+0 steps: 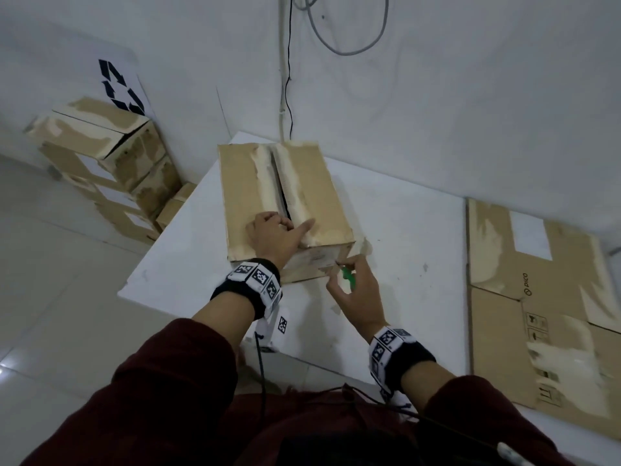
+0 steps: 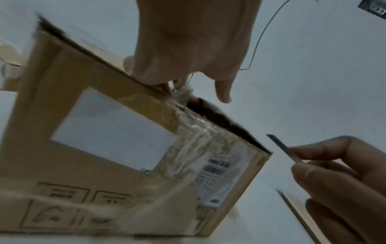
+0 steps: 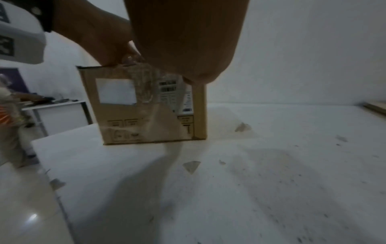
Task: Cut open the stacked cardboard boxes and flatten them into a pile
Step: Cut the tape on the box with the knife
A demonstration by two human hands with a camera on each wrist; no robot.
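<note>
A brown cardboard box (image 1: pixel 285 183) lies on the white table (image 1: pixel 403 237), its top seam slit open down the middle. My left hand (image 1: pixel 295 225) rests on the near end of the top. In the left wrist view its fingers (image 2: pixel 167 85) pinch crumpled clear tape (image 2: pixel 183 92) at the box's (image 2: pixel 104 148) upper edge, with one finger sticking out. My right hand (image 1: pixel 339 274) grips a green-handled utility knife (image 1: pixel 347 277) beside the near right corner. The bare blade (image 2: pixel 282 148) is clear of the cardboard. The near face carries a white label (image 3: pixel 115 91).
Flattened cardboard (image 1: pixel 537 314) lies at the table's right end. More boxes (image 1: pixel 111 169) are stacked on the floor at the left, under a recycling sign (image 1: pixel 121 87). Small tape scraps (image 3: pixel 191 165) dot the table. Cables hang on the wall behind.
</note>
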